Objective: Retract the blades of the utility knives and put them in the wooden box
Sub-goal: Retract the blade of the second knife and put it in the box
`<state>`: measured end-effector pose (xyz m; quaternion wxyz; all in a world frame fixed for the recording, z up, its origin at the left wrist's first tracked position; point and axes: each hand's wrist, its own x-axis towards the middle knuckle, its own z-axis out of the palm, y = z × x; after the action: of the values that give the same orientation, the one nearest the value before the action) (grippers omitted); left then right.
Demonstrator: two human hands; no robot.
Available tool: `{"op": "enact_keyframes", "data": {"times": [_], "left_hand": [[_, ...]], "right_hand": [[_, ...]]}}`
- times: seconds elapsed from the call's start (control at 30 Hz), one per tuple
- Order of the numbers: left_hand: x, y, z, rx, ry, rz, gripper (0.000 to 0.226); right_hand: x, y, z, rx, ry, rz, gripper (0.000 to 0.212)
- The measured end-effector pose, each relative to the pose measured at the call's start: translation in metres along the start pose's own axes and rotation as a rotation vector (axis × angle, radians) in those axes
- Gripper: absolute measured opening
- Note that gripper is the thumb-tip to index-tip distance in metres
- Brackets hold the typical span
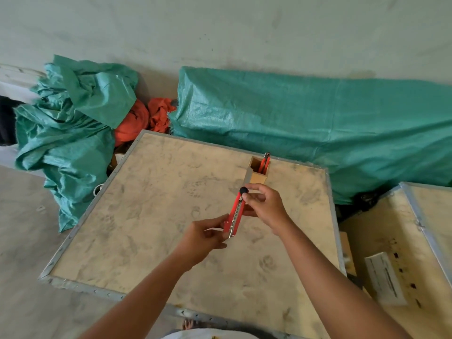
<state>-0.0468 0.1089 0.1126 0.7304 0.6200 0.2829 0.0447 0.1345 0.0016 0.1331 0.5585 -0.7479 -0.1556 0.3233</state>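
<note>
Red utility knife (pixel 235 214) pinched between both hands, left hand (pixel 204 238) low, right hand (pixel 265 205) high

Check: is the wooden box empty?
No, a red knife already stands in the box, handle poking above the rim.

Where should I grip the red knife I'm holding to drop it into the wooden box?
Probably pinch the red knife by its black-capped far end from above, so the long thin body hangs down. The wooden box is narrow, opens upward and already holds another knife.
</note>
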Motion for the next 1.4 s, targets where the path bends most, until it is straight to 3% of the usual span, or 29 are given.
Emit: {"op": "enact_keyframes", "data": {"times": [0.13, 0.4, 0.67, 0.87, 1.07, 1.17, 1.27, 1.4], "left_hand": [[-0.011, 0.013, 0.015, -0.065, -0.05, 0.075, 0.045], [-0.016, 0.028, 0.04, -0.156, 0.093, 0.16, 0.039], [-0.016, 0.029, 0.061, -0.141, 0.103, 0.187, 0.042], [-0.01, 0.033, 0.075, -0.079, 0.12, 0.232, 0.044], [0.001, 0.038, 0.082, -0.062, 0.15, 0.251, 0.044], [0.007, 0.041, 0.086, -0.072, 0.155, 0.25, 0.044], [0.016, 0.042, 0.09, -0.08, 0.151, 0.24, 0.044], [0.033, 0.04, 0.092, -0.082, 0.155, 0.22, 0.045]], "right_hand": [[-0.017, -0.014, -0.019, 0.024, -0.011, -0.04, 0.026], [-0.05, -0.018, -0.03, -0.089, -0.216, -0.094, 0.024], [-0.06, -0.014, -0.051, -0.203, -0.261, -0.212, 0.035], [-0.061, -0.013, -0.061, -0.217, -0.129, -0.268, 0.015], [-0.05, -0.018, -0.074, -0.207, -0.219, -0.288, 0.025], [-0.043, -0.016, -0.077, -0.234, -0.161, -0.296, 0.016], [-0.034, -0.013, -0.079, -0.25, -0.083, -0.298, 0.019], [-0.021, -0.01, -0.09, -0.188, -0.184, -0.276, 0.022]]}}
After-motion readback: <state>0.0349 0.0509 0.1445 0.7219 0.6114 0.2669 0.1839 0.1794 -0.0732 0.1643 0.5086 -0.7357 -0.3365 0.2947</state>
